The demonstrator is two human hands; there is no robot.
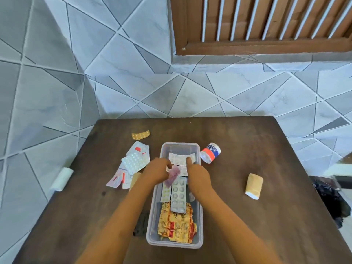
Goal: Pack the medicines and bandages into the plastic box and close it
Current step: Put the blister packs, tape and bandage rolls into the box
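A clear plastic box [199,212] stands open in the middle of the brown table. Inside lie a silver blister pack [178,197], a yellow-red foil pack [176,223] and a white pill strip [181,159] at the far end. My left hand [155,171] is over the box's left wall, fingers closed on a purple pill strip [173,176]. My right hand [198,176] reaches into the box, its fingertip pressing on the white strip. A pile of blister packs [133,162] lies left of the box.
An orange pill strip [140,134] lies at the back left. An adhesive tape roll [210,152] lies on its side right of the box, a beige bandage roll [254,185] further right. A white bandage roll [62,179] sits at the table's left edge. A dark strip [142,222] lies beside the box.
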